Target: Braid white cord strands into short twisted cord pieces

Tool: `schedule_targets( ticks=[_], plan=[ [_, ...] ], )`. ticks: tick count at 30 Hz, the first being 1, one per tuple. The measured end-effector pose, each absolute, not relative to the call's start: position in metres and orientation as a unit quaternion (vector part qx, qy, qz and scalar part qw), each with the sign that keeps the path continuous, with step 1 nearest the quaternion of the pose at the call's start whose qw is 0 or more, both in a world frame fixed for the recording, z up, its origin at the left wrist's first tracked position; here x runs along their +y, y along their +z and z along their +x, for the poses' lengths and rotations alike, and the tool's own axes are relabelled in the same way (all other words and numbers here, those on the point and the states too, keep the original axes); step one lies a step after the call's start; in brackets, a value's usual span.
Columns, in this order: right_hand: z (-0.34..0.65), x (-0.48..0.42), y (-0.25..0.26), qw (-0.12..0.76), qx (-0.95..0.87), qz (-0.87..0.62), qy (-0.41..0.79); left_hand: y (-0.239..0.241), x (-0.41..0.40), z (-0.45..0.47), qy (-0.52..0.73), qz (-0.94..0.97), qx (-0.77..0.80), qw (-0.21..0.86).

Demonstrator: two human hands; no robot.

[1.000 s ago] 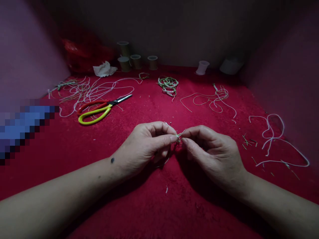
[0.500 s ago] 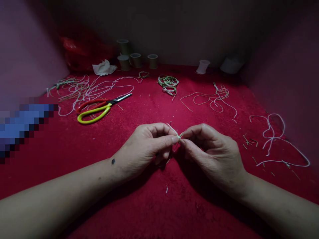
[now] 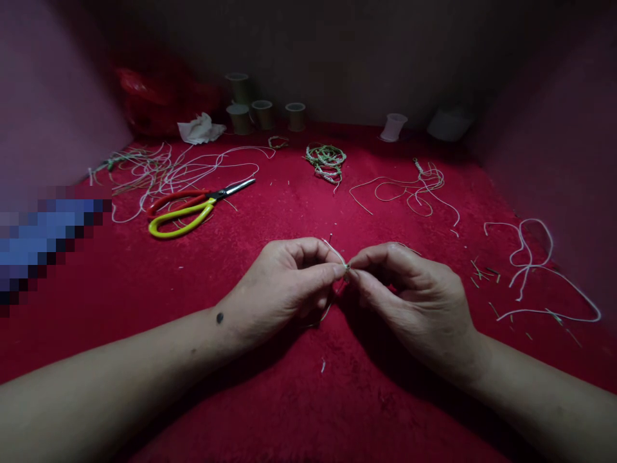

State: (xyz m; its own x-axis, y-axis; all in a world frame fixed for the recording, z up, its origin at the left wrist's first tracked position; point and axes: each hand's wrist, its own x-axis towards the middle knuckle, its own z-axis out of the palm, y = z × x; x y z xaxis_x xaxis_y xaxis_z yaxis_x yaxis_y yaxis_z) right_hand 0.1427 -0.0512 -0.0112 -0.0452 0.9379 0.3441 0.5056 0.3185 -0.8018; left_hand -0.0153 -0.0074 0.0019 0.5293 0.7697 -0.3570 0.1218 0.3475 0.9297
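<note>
Near the middle of the red cloth, my left hand (image 3: 294,276) pinches a thin white and green cord (image 3: 346,265) between thumb and forefinger. My right hand (image 3: 409,289) meets it from the other side, its thumb and forefinger closed on the same cord at a small knotted spot. A white strand sticks up past the left forefinger, and a brownish strand (image 3: 328,311) hangs in a curve below the left fingers. Most of the cord is hidden by my fingers.
Scissors (image 3: 186,212) with red and yellow handles lie at left, beside tangled cords (image 3: 168,168). Braided green and white cord (image 3: 326,161) sits behind my hands. Loose cords (image 3: 421,186) and clippings (image 3: 482,273) lie at right. Spools (image 3: 295,118) stand at the back.
Both hands stay almost in place, still pinching the cord. The right fingers have shifted slightly, and a thin strand now shows behind the right knuckles.
</note>
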Motion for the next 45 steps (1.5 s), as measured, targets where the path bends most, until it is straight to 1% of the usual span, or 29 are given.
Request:
schedule_targets(
  ticks=[6,9,15,20,22,40,45],
  plan=[
    [0.144,-0.050,-0.016,0.463,-0.658,-0.526,0.274,-0.002,-0.005,-0.018,0.238,0.505,0.402,0.726],
    [0.146,-0.048,-0.015,0.438,-0.658,-0.535,0.298,-0.003,-0.003,-0.018,0.230,0.500,0.398,0.734],
    [0.148,-0.044,-0.009,0.407,-0.617,-0.536,0.409,-0.001,-0.002,-0.019,0.209,0.530,0.415,0.709],
    [0.147,-0.042,-0.006,0.396,-0.526,-0.543,0.521,0.001,0.002,-0.020,0.185,0.554,0.422,0.694],
    [0.147,-0.041,-0.006,0.396,-0.504,-0.539,0.546,0.002,0.003,-0.021,0.180,0.562,0.420,0.689],
    [0.153,-0.035,-0.006,0.359,-0.447,-0.488,0.658,0.006,0.002,-0.018,0.195,0.598,0.412,0.660],
    [0.154,-0.036,-0.006,0.351,-0.451,-0.485,0.662,0.006,0.001,-0.019,0.186,0.601,0.407,0.663]
  ],
)
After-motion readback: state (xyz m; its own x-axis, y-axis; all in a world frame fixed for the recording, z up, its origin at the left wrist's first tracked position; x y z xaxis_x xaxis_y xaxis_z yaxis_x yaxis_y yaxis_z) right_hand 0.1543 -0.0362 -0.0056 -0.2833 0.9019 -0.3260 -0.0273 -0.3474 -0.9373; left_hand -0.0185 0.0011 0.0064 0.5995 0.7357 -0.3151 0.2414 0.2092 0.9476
